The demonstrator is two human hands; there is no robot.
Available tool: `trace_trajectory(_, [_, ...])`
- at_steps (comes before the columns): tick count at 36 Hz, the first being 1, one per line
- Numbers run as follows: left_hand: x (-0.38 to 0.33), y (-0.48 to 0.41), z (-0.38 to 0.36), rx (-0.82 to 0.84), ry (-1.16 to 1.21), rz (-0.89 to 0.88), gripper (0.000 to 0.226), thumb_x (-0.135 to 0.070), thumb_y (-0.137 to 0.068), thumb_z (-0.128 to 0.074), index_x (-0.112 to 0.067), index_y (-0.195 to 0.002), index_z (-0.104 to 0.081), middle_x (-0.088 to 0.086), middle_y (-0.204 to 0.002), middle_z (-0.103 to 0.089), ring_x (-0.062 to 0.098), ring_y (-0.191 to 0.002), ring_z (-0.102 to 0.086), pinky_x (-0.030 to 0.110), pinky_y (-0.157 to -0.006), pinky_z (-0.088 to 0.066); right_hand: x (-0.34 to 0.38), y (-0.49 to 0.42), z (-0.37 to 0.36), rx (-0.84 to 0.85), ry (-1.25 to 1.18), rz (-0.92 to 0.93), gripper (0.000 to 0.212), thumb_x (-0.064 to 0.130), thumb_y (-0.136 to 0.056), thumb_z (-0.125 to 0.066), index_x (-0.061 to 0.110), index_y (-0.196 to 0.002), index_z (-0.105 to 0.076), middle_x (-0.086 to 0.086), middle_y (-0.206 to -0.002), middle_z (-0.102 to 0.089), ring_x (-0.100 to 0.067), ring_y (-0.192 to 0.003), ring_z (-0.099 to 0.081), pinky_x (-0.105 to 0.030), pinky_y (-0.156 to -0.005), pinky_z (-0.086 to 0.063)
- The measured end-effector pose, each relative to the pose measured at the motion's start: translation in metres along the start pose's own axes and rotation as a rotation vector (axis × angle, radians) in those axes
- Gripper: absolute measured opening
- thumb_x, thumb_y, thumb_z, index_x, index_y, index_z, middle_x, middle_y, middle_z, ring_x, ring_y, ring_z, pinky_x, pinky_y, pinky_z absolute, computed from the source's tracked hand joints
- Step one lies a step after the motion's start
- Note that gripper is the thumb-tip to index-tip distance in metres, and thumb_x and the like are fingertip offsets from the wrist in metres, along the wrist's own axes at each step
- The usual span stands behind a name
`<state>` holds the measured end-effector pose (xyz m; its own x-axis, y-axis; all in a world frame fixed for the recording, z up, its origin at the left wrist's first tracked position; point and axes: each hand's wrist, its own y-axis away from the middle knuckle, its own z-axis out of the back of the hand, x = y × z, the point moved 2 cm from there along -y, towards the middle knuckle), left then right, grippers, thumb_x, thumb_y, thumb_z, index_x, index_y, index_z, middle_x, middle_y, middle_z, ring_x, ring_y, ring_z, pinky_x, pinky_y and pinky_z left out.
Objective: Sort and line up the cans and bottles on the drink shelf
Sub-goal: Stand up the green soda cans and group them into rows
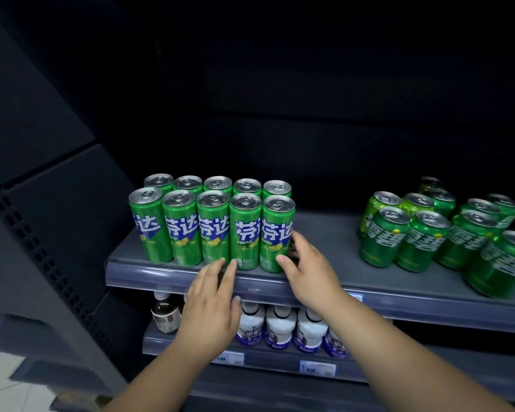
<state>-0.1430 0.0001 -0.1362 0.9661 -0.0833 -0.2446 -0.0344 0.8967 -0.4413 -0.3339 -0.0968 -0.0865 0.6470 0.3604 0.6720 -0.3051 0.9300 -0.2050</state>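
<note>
Several tall slim green cans (211, 230) stand in two neat rows at the left of the grey shelf (324, 233). My left hand (213, 304) reaches up with straight fingers, its fingertips at the base of the front-row cans. My right hand (305, 269) is at the right end of that row, thumb against the last can's base and fingers beside its right side. At the shelf's right, several shorter green cans (422, 239) stand in a loose, uneven cluster.
On the lower shelf stand several white bottles with purple labels (280, 325) and a brown bottle (165, 312). Price tags (317, 368) hang on its front rail. A dark side panel (42, 233) closes the left.
</note>
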Motion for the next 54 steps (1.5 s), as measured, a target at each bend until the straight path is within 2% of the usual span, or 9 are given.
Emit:
trace_trajectory(9, [-0.025,0.000,0.002,-0.053,0.024,-0.174,0.050,-0.031,-0.088,-0.050,-0.015,-0.135,-0.055,0.014,-0.136,-0.050,0.035,-0.126,-0.047,0.053,-0.101,-0.045,0.001,0.005,0.011,0.001,0.061,0.015,0.070,0.046,-0.097,-0.057,0.034,-0.156,-0.022,0.005,-0.153,-0.046,-0.016,-0.136,-0.048,-0.041,-0.105,-0.047])
trace_trajectory(18, [-0.099,-0.031,-0.006,-0.026,0.271,-0.356,0.043,-0.031,-0.089,-0.057,-0.020,-0.130,-0.054,0.005,-0.135,-0.051,0.026,-0.121,-0.052,0.042,-0.100,-0.046,-0.039,0.038,0.074,-0.219,0.040,-0.076,0.048,0.036,-0.095,-0.063,0.028,-0.141,-0.049,0.010,-0.135,-0.052,-0.012,-0.120,-0.054,-0.036,-0.099,-0.048])
trace_trajectory(24, [-0.148,-0.065,-0.023,0.056,0.401,-0.280,0.052,-0.041,-0.086,-0.052,-0.020,-0.134,-0.053,-0.002,-0.133,-0.048,0.018,-0.122,-0.049,0.032,-0.103,-0.043,-0.079,0.058,0.114,-0.362,-0.027,-0.195,0.047,0.031,-0.095,-0.066,0.025,-0.138,-0.050,0.012,-0.131,-0.048,-0.009,-0.122,-0.050,-0.029,-0.097,-0.044])
trace_trajectory(31, [-0.195,-0.112,-0.048,0.133,0.650,-0.076,0.060,-0.031,-0.084,-0.074,-0.032,-0.137,-0.045,-0.017,-0.126,-0.042,0.006,-0.118,-0.049,0.028,-0.094,-0.046,-0.123,0.056,0.160,-0.541,-0.129,-0.306,0.047,0.024,-0.088,-0.075,0.028,-0.124,-0.044,0.007,-0.124,-0.044,-0.014,-0.116,-0.050,-0.037,-0.098,-0.049])
trace_trajectory(35, [-0.215,-0.138,-0.065,0.157,0.774,0.033,0.069,-0.028,-0.075,-0.082,-0.038,-0.132,-0.043,-0.016,-0.129,-0.047,0.007,-0.120,-0.052,0.041,-0.097,-0.051,-0.143,0.044,0.175,-0.471,-0.195,-0.337,0.070,0.027,-0.085,-0.079,0.024,-0.140,-0.035,0.001,-0.142,-0.043,-0.016,-0.127,-0.047,-0.044,-0.108,-0.046])
trace_trajectory(38, [-0.222,-0.150,-0.076,0.188,0.892,0.122,0.086,-0.025,-0.069,-0.087,-0.035,-0.140,-0.039,-0.009,-0.138,-0.050,0.008,-0.124,-0.053,0.045,-0.099,-0.052,-0.151,0.033,0.180,-0.402,-0.222,-0.310,0.080,0.032,-0.081,-0.081,0.039,-0.142,-0.029,0.007,-0.146,-0.044,-0.015,-0.133,-0.046,-0.046,-0.110,-0.045])
trace_trajectory(42, [-0.225,-0.163,-0.080,0.231,0.985,0.182,0.111,-0.038,-0.053,-0.088,-0.032,-0.148,-0.032,-0.014,-0.136,-0.050,0.008,-0.127,-0.052,0.044,-0.104,-0.049,-0.158,0.024,0.183,-0.312,-0.252,-0.284,0.084,0.030,-0.082,-0.080,0.039,-0.146,-0.026,0.007,-0.148,-0.046,-0.014,-0.137,-0.045,-0.044,-0.113,-0.042])
trace_trajectory(48, [-0.231,-0.179,-0.078,0.331,1.016,0.097,0.104,-0.018,-0.056,-0.089,-0.039,-0.145,-0.039,-0.013,-0.124,-0.067,0.008,-0.114,-0.065,0.043,-0.104,-0.049,-0.162,0.018,0.188,-0.260,-0.194,-0.261,0.081,0.026,-0.093,-0.070,0.031,-0.155,-0.018,0.002,-0.156,-0.040,-0.016,-0.139,-0.040,-0.026,-0.107,-0.033])
trace_trajectory(54, [-0.237,-0.193,-0.079,0.407,1.054,0.086,0.117,-0.011,-0.054,-0.092,-0.037,-0.150,-0.029,-0.008,-0.126,-0.067,0.011,-0.116,-0.064,0.044,-0.103,-0.050,-0.166,0.017,0.190,-0.255,-0.156,-0.240,0.082,0.025,-0.095,-0.066,0.030,-0.157,-0.013,0.003,-0.159,-0.036,-0.016,-0.143,-0.037,-0.029,-0.114,-0.032])
